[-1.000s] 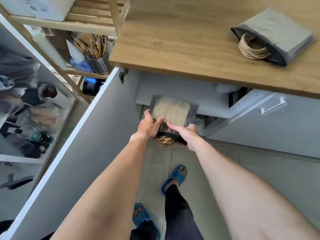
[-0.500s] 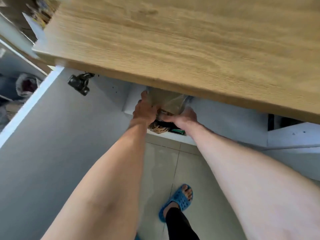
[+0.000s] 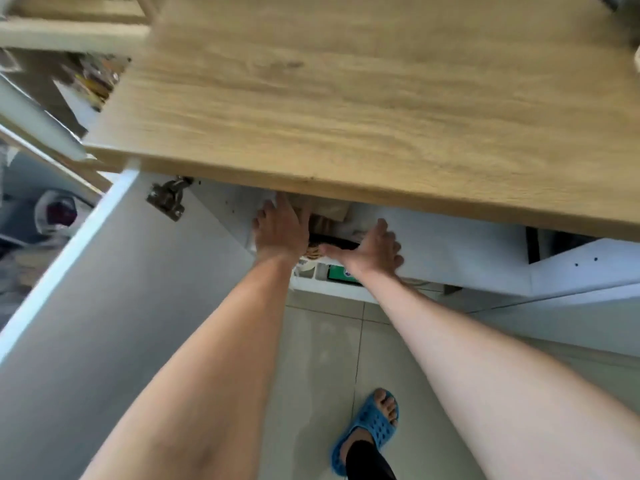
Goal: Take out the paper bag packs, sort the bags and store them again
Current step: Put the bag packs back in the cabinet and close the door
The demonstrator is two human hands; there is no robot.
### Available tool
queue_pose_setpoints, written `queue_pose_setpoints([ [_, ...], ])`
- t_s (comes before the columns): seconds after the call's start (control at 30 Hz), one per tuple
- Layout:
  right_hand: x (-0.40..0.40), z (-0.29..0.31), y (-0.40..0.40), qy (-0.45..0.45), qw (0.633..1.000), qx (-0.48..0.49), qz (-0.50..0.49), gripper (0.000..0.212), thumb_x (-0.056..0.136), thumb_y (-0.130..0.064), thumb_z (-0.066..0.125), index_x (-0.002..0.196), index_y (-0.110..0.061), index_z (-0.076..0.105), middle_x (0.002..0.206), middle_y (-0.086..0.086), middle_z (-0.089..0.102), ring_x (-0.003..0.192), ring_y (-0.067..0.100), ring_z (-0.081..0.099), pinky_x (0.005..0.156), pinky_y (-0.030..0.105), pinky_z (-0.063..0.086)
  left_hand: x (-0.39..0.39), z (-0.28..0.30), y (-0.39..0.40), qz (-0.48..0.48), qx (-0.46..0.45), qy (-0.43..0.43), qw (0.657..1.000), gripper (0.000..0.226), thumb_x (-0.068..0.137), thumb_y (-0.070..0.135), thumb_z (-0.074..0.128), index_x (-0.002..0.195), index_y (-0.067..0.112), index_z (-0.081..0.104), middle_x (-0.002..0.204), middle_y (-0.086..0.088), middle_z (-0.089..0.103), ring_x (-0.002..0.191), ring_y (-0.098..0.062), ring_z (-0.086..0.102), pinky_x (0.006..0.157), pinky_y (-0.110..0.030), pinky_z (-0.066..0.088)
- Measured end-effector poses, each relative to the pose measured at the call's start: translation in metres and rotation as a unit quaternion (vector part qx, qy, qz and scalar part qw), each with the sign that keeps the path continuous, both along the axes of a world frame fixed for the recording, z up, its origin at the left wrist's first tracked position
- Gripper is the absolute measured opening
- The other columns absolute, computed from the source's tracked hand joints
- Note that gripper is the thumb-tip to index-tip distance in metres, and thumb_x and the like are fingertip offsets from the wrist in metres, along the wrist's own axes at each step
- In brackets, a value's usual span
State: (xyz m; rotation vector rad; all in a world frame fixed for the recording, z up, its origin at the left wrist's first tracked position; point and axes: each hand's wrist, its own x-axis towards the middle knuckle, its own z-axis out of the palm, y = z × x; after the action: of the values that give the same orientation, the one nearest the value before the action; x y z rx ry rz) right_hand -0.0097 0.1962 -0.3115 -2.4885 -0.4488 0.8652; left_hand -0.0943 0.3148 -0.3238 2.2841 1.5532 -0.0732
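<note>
Paper bag pack (image 3: 327, 216), seemingly half-hidden under countertop (image 3: 346, 109).

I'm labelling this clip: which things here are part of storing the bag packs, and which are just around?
Job:
paper bag pack
left hand
right hand
open cabinet door

Around:
wooden countertop
green item
blue slipper

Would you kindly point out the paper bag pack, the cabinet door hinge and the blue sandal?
paper bag pack (image 3: 329, 211), head view, brown paper face under the countertop.
cabinet door hinge (image 3: 166, 199), head view, metal body.
blue sandal (image 3: 369, 426), head view, perforated strap.
</note>
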Motion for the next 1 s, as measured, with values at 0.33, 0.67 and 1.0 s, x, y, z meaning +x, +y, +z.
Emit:
queue_pose_setpoints([
  [0.33, -0.040, 0.151, -0.098, -0.022, 0.991, 0.023, -0.132, 0.081, 0.079, -0.050, 0.072, 0.138, -0.012, 0.033, 0.142, 0.016, 0.039, 0.131, 0.035, 0.038, 0.104, 0.043, 0.032, -0.013, 0.161, -0.132, -0.212, -0.005, -0.011, 0.977, 0.032, 0.099, 0.032, 0.042, 0.119, 0.009, 0.051, 0.120, -0.016, 0.053, 0.111, -0.036, 0.051, 0.090, -0.047, 0.047],
  [0.67, 0.018, 0.268, -0.195, -0.148, 0.934, 0.192, -0.263, 0.028, 0.078, -0.003, 0.054, 0.104, -0.009, 0.062, 0.107, 0.011, 0.065, 0.103, 0.029, 0.059, 0.078, 0.028, 0.043, 0.031, 0.266, -0.198, -0.247, -0.020, -0.164, 0.955, 0.030, 0.105, 0.023, 0.030, 0.109, 0.004, 0.053, 0.106, -0.016, 0.063, 0.100, -0.034, 0.060, 0.082, -0.040, 0.045],
  [1.0, 0.141, 0.293, -0.209, -0.124, 0.922, 0.153, -0.335, 0.042, 0.084, -0.015, 0.050, 0.125, -0.007, 0.041, 0.136, 0.017, 0.042, 0.118, 0.039, 0.049, 0.096, 0.049, 0.045, 0.149, 0.278, -0.176, -0.204, 0.033, -0.241, 0.948, 0.038, 0.100, 0.025, 0.026, 0.113, 0.008, 0.058, 0.121, -0.009, 0.052, 0.095, -0.026, 0.046, 0.079, -0.033, 0.042],
])
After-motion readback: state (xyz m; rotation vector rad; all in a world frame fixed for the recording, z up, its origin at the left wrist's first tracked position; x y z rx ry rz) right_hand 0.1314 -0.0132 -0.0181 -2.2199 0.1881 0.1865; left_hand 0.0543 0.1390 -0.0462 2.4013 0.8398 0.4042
